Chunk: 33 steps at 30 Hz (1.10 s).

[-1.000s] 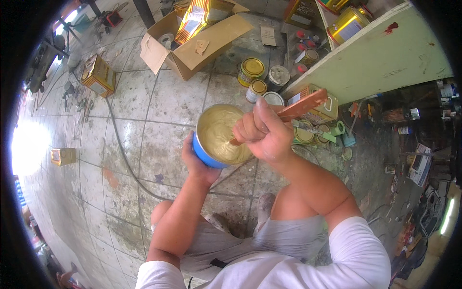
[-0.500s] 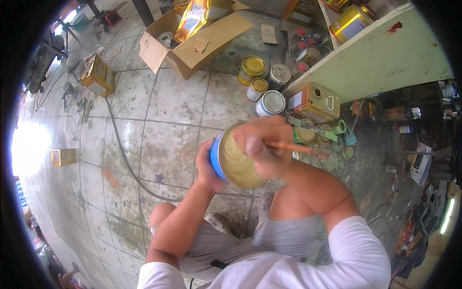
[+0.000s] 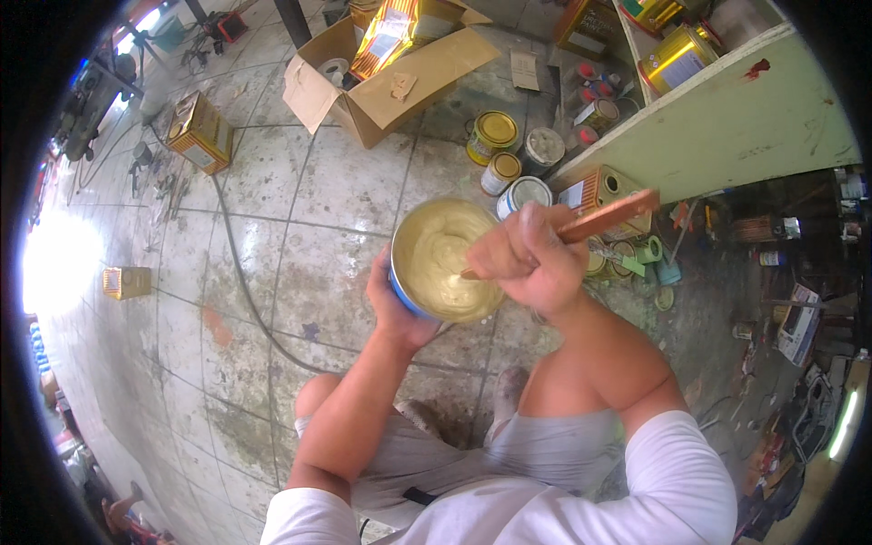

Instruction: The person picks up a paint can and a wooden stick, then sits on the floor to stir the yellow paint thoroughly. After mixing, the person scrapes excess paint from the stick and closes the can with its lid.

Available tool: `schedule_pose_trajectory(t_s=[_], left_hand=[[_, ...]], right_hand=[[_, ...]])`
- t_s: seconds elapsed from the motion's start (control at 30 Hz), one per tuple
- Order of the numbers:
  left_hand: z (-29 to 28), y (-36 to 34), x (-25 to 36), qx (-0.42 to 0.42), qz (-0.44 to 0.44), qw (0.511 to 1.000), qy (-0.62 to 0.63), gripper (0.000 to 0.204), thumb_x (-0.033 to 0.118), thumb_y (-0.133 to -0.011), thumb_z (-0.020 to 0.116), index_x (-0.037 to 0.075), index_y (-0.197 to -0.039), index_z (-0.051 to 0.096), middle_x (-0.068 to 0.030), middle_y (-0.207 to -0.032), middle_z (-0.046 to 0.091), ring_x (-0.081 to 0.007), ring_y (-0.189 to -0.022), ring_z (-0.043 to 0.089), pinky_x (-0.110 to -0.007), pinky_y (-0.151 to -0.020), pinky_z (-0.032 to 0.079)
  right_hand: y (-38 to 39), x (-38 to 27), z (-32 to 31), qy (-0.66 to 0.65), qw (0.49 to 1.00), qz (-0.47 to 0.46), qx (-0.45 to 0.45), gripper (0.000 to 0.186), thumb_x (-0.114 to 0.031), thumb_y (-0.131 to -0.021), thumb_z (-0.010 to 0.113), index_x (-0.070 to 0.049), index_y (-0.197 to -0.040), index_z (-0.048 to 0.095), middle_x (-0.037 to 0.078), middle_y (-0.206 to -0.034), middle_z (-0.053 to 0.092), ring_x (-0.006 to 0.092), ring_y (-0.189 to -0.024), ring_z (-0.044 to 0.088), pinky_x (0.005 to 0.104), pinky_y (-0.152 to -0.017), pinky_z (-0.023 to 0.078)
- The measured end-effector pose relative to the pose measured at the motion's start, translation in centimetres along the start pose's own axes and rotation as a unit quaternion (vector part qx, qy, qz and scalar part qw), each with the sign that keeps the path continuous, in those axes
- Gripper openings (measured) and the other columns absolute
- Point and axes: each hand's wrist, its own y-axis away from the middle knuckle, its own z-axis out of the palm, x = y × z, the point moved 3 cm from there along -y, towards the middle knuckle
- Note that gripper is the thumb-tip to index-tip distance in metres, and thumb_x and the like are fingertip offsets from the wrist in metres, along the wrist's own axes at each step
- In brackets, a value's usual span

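Observation:
My left hand (image 3: 397, 304) is wrapped round the lower left side of a blue can (image 3: 401, 292), which is tilted so its open mouth faces up at me. Thick yellowish-beige paste (image 3: 439, 250) fills the can, its surface swirled. My right hand (image 3: 536, 259) grips a flat reddish-brown stick (image 3: 610, 216) in a closed fist over the can's right rim. One end of the stick dips into the paste; the other sticks out past the fist to the upper right.
An open cardboard box (image 3: 400, 100) with metallic packages stands ahead. Several paint cans, among them a yellow-lidded can (image 3: 492, 136), cluster beside a pale green shelf panel (image 3: 718, 118). A square tin (image 3: 198, 133) and a hose (image 3: 238, 263) lie to the left on the tiled floor (image 3: 336, 254).
The can's mouth has tipped more toward me, showing more paste. My right hand has moved right and down, and the stick's free end now points up to the right.

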Motion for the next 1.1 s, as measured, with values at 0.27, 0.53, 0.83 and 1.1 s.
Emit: schedule_pose_trajectory(t_s=[0.27, 0.53, 0.83, 1.1], left_hand=[[0.0, 0.8, -0.6, 0.012, -0.078, 0.996, -0.047, 0.069, 0.055, -0.101, 0.029, 0.006, -0.145, 0.049, -0.0174, -0.142, 0.057, -0.0346, -0.127, 0.058, -0.051, -0.107, 0.049], [-0.6, 1.6, -1.5, 0.041, -0.048, 0.998, -0.028, 0.061, 0.052, -0.097, 0.043, 0.006, -0.133, 0.06, -0.0132, -0.133, 0.064, -0.0299, -0.119, 0.063, -0.046, -0.102, 0.05], [-0.7, 1.3, 1.9, 0.031, 0.021, 0.999, -0.022, 0.065, 0.051, -0.103, 0.029, 0.007, -0.147, 0.048, -0.0168, -0.146, 0.054, -0.0359, -0.13, 0.055, -0.052, -0.11, 0.045], [0.3, 2.7, -0.3, 0.044, -0.065, 0.996, -0.03, 0.065, 0.051, -0.104, 0.026, 0.008, -0.147, 0.049, -0.0167, -0.144, 0.056, -0.035, -0.128, 0.058, -0.051, -0.107, 0.049]], right_hand=[[0.2, -1.7, -0.7, 0.198, 0.978, -0.063, 0.015, 0.054, -0.033, -0.107, 0.056, -0.005, -0.062, 0.042, 0.0, -0.055, 0.039, 0.0099, -0.048, 0.033, 0.0315, -0.047, 0.028], [-0.5, 0.3, 2.0, 0.103, 0.994, -0.039, -0.008, 0.056, -0.03, -0.107, 0.053, -0.008, -0.06, 0.033, 0.001, -0.05, 0.033, 0.0154, -0.046, 0.025, 0.0351, -0.049, 0.023], [0.2, 0.2, 0.1, -0.062, 0.998, -0.013, -0.001, 0.051, -0.029, -0.109, 0.05, -0.009, -0.065, 0.035, -0.001, -0.053, 0.03, 0.0124, -0.046, 0.026, 0.0326, -0.049, 0.025], [-0.8, -0.6, -1.9, 0.022, 0.997, 0.01, 0.067, 0.055, -0.044, -0.11, 0.037, -0.015, -0.064, 0.033, -0.001, -0.052, 0.027, 0.013, -0.047, 0.018, 0.0327, -0.049, 0.021]])
